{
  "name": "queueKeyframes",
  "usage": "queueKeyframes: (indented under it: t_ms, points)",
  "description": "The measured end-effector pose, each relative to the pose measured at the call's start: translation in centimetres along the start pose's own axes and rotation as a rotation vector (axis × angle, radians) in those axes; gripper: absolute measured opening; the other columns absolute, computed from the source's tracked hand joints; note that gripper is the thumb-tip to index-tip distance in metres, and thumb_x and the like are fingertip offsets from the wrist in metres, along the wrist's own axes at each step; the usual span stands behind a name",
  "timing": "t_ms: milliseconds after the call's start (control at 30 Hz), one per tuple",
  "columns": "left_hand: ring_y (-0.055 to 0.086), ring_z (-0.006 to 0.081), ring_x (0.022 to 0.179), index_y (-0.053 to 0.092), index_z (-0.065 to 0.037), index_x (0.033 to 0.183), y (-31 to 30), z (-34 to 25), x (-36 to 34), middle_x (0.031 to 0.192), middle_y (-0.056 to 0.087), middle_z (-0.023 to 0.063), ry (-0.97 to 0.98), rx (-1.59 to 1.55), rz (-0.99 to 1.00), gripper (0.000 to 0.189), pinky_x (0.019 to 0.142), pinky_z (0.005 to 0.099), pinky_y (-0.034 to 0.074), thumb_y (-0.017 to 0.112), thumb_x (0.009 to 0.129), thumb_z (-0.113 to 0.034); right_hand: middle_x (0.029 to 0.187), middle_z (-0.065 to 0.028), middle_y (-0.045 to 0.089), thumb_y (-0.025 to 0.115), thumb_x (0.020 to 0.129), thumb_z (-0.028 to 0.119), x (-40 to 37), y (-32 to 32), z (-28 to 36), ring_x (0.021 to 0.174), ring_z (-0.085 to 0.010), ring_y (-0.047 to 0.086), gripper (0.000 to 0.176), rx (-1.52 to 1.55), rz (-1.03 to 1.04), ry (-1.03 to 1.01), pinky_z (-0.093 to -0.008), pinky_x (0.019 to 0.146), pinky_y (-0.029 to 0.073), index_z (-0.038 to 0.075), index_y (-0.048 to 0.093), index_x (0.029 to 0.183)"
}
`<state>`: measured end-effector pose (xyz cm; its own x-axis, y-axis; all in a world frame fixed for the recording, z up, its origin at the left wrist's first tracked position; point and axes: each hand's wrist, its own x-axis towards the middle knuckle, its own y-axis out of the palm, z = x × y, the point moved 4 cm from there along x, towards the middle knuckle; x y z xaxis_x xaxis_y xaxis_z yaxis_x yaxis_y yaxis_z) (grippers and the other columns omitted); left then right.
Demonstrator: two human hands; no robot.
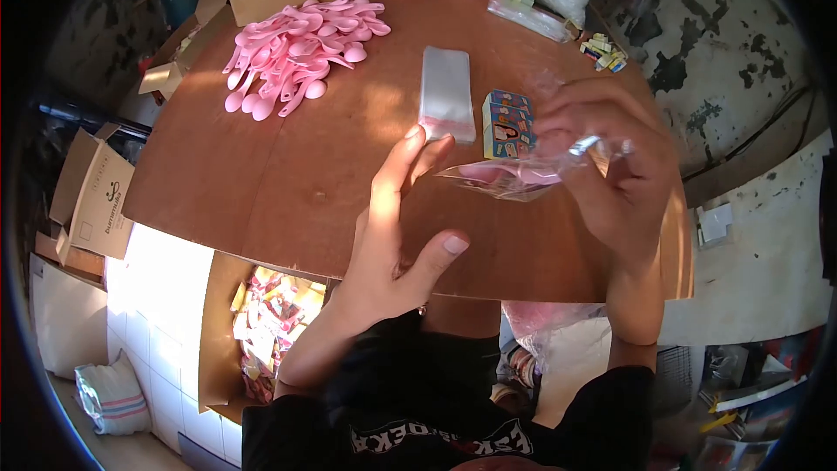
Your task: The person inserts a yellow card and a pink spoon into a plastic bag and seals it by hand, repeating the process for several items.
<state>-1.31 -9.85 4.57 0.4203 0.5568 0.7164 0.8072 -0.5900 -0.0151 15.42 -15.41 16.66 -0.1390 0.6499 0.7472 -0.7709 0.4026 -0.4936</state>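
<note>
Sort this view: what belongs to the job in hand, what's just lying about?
In hand: right hand holding a clear bag with a pink spoon inside; left hand touching the stack of clear bags; small printed box; pile of pink spoons.
Lying about: cardboard cartons left of the table; small boxes at its far edge; sack at lower left.

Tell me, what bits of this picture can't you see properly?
All in the head view:
- The spoon inside the bag: the right hand covers its far end.
- The little box: its print is too small to read.
- The carton under the table: the table edge hides part of it, and its packets are blurred.
- The left hand: cannot tell whether its fingertips touch the stack of bags.
</note>
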Motion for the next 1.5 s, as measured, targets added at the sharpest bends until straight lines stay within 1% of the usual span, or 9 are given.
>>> queueKeyframes:
  t_ms: [167, 300, 400, 467, 567, 700, 933, 1033, 1500]
  points:
    - [0.049, 0.0302, 0.131, 0.036, 0.001, 0.145, -0.6, 0.7, 0.6, 0.138, 0.05, 0.0215, -0.137, 0.142, -0.028, 0.083, 0.109, 0.0415, 0.038, 0.08, 0.075, -0.005, 0.088, -0.011, 0.069, 0.072, 0.084, 0.005, -0.2, 1.9, -1.4, 0.079, -0.0156, 0.068, 0.009, 0.037, 0.116, 0.163, -0.0275, 0.07, 0.053, -0.002, 0.072, 0.09]
    - [0.058, 0.0259, 0.121, 0.043, -0.001, 0.14, -0.9, 1.0, 0.8, 0.131, 0.056, 0.0207, -0.168, 0.229, 0.029, 0.072, 0.1, 0.0372, 0.047, 0.078, 0.078, -0.002, 0.087, -0.0111, 0.069, 0.071, 0.086, 0.008, -0.3, 3.1, -1.8, 0.08, -0.0155, 0.067, 0.01, 0.056, 0.15, 0.147, -0.0282, 0.072, 0.053, -0.001, 0.073, 0.089]
    - [0.065, 0.0169, 0.105, 0.045, 0.002, 0.134, -0.8, 2.2, -0.1, 0.11, 0.067, 0.0136, -0.398, -0.045, 0.084, 0.056, 0.09, 0.0317, 0.053, 0.071, 0.084, 0.004, 0.095, -0.0083, 0.07, 0.071, 0.085, 0.005, -1.2, 4.1, -2.2, 0.088, -0.0155, 0.064, 0.019, 0.136, 0.238, 0.244, -0.0262, 0.079, 0.049, -0.001, 0.07, 0.103]
    - [0.067, 0.0126, 0.094, 0.047, 0.002, 0.131, -0.9, 2.1, -0.3, 0.095, 0.071, 0.0094, -0.529, -0.146, -0.017, 0.049, 0.08, 0.0266, 0.056, 0.068, 0.086, 0.007, 0.102, -0.0079, 0.068, 0.07, 0.088, 0.007, -2.5, 5.0, -3.1, 0.095, -0.0151, 0.064, 0.035, 0.498, 0.177, 0.62, -0.0284, 0.087, 0.051, -0.002, 0.061, 0.121]
    - [0.066, 0.0128, 0.094, 0.045, 0.0, 0.133, -1.3, 2.8, -0.7, 0.099, 0.07, 0.0111, -0.529, -0.16, -0.039, 0.052, 0.078, 0.0264, 0.056, 0.068, 0.087, 0.006, 0.111, -0.0109, 0.064, 0.074, 0.089, 0.026, -4.7, 6.0, -5.6, 0.093, -0.017, 0.067, 0.053, 0.577, 0.167, 0.757, -0.0284, 0.084, 0.054, -0.005, 0.053, 0.127]
    - [0.066, 0.0131, 0.095, 0.044, -0.002, 0.135, -1.4, 3.7, -1.0, 0.101, 0.07, 0.0116, -0.564, -0.152, -0.027, 0.054, 0.08, 0.027, 0.056, 0.068, 0.088, 0.006, 0.112, -0.0118, 0.066, 0.069, 0.092, 0.016, -6.2, 6.8, -6.6, 0.101, -0.018, 0.067, 0.038, 0.537, 0.141, 0.853, -0.0272, 0.088, 0.053, -0.006, 0.056, 0.121]
    - [0.067, 0.0135, 0.093, 0.052, 0.0, 0.126, -2.1, 3.7, -0.5, 0.099, 0.072, 0.0128, -0.509, -0.252, -0.118, 0.038, 0.078, 0.0262, 0.055, 0.068, 0.091, -0.001, 0.103, -0.0064, 0.07, 0.066, 0.095, 0.015, -7.2, 7.4, -7.4, 0.095, -0.0113, 0.065, 0.021, 0.566, 0.046, 0.791, -0.0252, 0.078, 0.053, 0.0, 0.066, 0.11]
    - [0.066, 0.0112, 0.093, 0.063, 0.005, 0.11, -2.9, 3.5, -0.1, 0.099, 0.071, 0.0112, -0.452, -0.24, -0.169, 0.018, 0.081, 0.0248, 0.054, 0.063, 0.095, -0.005, 0.105, -0.0072, 0.07, 0.065, 0.095, 0.015, -7.4, 7.3, -7.3, 0.095, -0.0119, 0.066, 0.023, 0.539, 0.042, 0.809, -0.0259, 0.079, 0.054, -0.001, 0.066, 0.112]
    - [0.062, 0.0057, 0.077, 0.069, 0.001, 0.099, -4.2, 4.0, 0.0, 0.087, 0.07, 0.0024, -0.485, -0.082, -0.144, 0.011, 0.07, 0.0209, 0.049, 0.071, 0.09, -0.006, 0.105, -0.0121, 0.071, 0.066, 0.093, 0.005, -8.1, 7.4, -7.6, 0.097, -0.0167, 0.069, 0.021, 0.584, -0.026, 0.79, -0.0263, 0.087, 0.056, -0.005, 0.067, 0.111]
